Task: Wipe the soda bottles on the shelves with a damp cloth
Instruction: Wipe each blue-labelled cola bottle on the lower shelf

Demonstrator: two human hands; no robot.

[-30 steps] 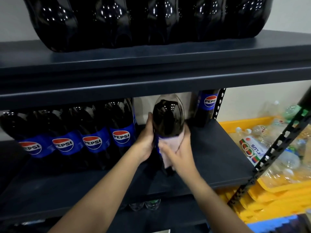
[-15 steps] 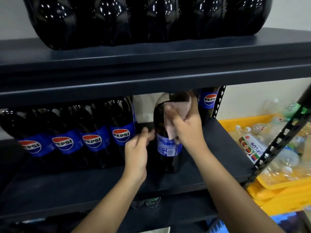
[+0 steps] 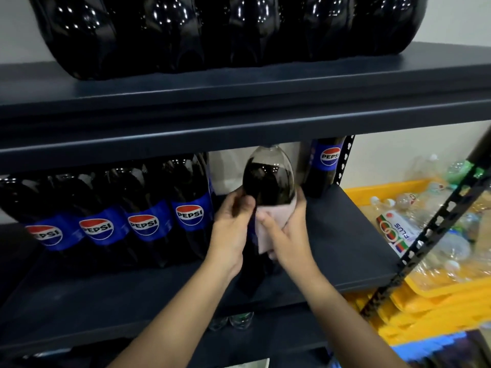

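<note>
Both forearms reach in from the lower edge toward the middle shelf [image 3: 345, 235]. The left hand [image 3: 233, 224] wraps its fingers around the left side of the soda bottle [image 3: 268, 181] at label height. The right hand [image 3: 287, 232] presses a pale pink cloth [image 3: 268, 224] against the bottle's front, fingers curled over the cloth and around the bottle's right side.

To the right of the rack, stacked yellow crates [image 3: 438, 296] hold clear empty plastic bottles [image 3: 425, 219].

The soda bottle stands on the middle shelf, tilted toward the camera, between a row of four Pepsi bottles [image 3: 143, 221] on its left and a single Pepsi bottle [image 3: 325, 166] behind on its right. Its contents are dark, with a clear band near the neck; the cloth covers most of its label.
</note>
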